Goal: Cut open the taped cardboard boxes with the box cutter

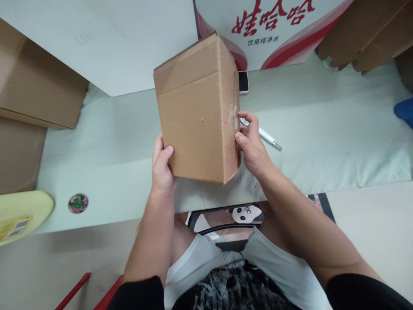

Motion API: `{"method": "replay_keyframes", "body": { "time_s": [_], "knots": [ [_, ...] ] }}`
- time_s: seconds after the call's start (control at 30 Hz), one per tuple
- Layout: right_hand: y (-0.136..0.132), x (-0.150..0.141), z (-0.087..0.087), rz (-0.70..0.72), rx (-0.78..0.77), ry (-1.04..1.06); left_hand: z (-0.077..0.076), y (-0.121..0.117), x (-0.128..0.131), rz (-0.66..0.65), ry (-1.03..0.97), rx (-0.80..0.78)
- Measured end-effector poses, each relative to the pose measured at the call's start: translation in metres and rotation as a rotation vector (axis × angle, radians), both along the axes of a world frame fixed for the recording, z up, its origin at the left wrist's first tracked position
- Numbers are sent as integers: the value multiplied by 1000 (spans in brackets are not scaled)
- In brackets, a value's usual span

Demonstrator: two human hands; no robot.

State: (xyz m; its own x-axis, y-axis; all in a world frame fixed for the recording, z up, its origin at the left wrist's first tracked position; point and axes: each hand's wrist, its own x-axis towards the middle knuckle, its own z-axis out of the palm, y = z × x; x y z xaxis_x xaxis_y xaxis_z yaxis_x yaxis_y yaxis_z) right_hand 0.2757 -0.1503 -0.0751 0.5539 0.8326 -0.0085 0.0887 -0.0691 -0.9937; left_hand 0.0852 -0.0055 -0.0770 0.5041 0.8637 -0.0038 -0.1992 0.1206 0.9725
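Observation:
A brown cardboard box (pixel 193 125) is held up in front of me, tilted, with a wide plain face toward me. My left hand (pixel 162 165) grips its lower left edge, the thumb on the near face and the other fingers mostly hidden. At the box's right side is my right hand (pixel 253 142), thumb and index finger pressed to the narrow side, where the surface looks scuffed or taped. A white utility knife (pixel 266 137) lies on the pale green cloth behind my right hand. Part of a phone (pixel 244 82) shows beyond the box.
A large white carton with red lettering (pixel 258 38) stands at the back. Brown boxes (pixel 41 77) are stacked at left, and folded cardboard (pixel 364 34) leans at right. A yellow bottle (pixel 24 215) and round colourful disc (pixel 78 203) lie near the front left edge.

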Motion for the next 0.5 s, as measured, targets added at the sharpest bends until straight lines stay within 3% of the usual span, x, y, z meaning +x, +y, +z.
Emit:
{"method": "replay_keyframes", "body": {
  "time_s": [0.5],
  "knots": [
    [3,2,-1,96,102,-15,1,-5,-1,-52,-85,-1]
  ]
}}
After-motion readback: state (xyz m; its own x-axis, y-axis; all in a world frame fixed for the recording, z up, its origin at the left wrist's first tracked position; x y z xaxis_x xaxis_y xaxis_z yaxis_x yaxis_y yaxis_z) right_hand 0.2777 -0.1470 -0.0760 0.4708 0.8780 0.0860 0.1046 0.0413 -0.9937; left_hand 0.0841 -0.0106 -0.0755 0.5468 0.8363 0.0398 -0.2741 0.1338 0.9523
